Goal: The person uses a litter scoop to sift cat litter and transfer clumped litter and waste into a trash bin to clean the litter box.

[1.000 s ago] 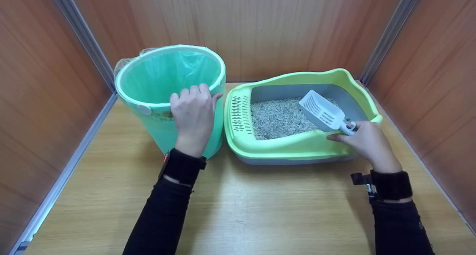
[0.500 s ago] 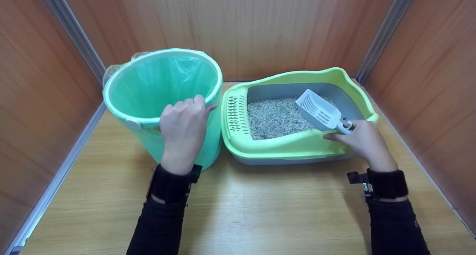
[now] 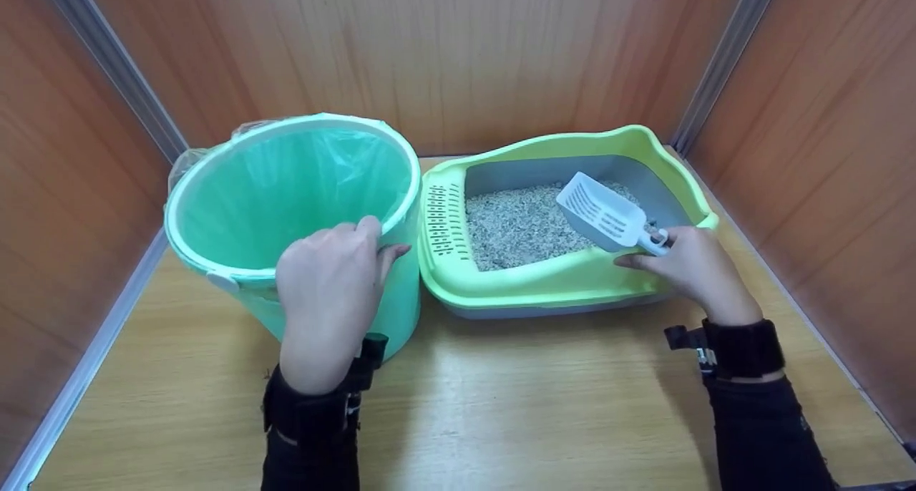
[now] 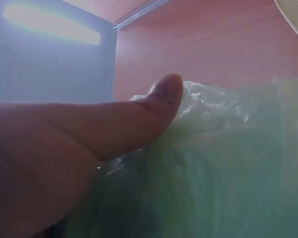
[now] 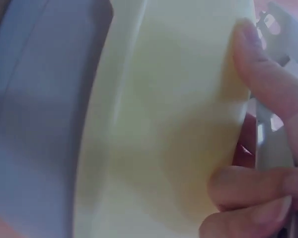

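In the head view, a mint-green bin [image 3: 401, 319] lined with a clear plastic bag [image 3: 286, 190] stands left of a litter box [image 3: 529, 290]. My left hand [image 3: 325, 290] grips the bin's near rim, fingers over the edge. The left wrist view shows its thumb outside, against the bag's folded edge [image 4: 208, 106]. My right hand [image 3: 694, 269] holds the handle of a pale slotted litter scoop [image 3: 605, 212] at the box's near right rim. Its thumb [image 5: 256, 64] lies by the box's outer wall in the right wrist view. The scoop's blade rests above the grey litter [image 3: 515, 226].
Wood-grain panels [image 3: 458, 54] close off the back and both sides, with grey metal strips [image 3: 122, 69] along their corners. Bin and box stand close together on a wooden surface [image 3: 501, 405]. The box has a perforated ledge [image 3: 444, 219] on its left.
My left hand has drawn the bin nearer to me and leftward, still gripping its rim. The right hand keeps its hold on the scoop; the head view has shifted slightly.
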Available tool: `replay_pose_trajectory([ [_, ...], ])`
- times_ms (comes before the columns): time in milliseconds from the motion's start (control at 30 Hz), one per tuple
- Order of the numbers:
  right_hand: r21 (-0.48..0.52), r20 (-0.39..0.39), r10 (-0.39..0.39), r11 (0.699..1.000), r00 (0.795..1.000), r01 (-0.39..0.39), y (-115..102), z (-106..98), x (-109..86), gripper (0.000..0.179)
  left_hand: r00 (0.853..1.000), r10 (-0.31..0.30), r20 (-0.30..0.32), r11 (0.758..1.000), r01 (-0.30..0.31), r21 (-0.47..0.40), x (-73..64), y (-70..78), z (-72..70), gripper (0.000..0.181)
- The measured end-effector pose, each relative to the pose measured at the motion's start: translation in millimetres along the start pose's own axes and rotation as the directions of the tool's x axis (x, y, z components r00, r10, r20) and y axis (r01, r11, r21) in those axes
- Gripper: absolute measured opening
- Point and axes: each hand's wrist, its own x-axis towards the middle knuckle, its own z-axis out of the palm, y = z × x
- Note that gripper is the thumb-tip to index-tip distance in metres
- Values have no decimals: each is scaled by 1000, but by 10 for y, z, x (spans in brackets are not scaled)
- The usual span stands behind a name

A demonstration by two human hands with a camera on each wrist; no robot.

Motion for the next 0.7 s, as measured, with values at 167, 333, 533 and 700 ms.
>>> replay_pose_trajectory([
  [167, 2, 29, -42, 999, 999, 42, -123, -374, 83, 72, 999, -35, 2, 999, 35, -7, 9, 58, 4, 52],
  [333, -68, 22, -96, 993, 995, 97, -291, -835, 284, 67, 999, -35, -5, 999, 35, 6, 31, 144, 37, 49],
  [533, -331, 357, -16, 933, 934, 143, -498, -1201, 556, 41, 1000, -18, -20, 1000, 19, 23, 63, 229, 52, 51],
  [700, -316, 587, 260, 946, 767, -79, -574, -1410, 741, 28, 999, -16, -41, 999, 18, 35, 53, 277, 48, 53],
])
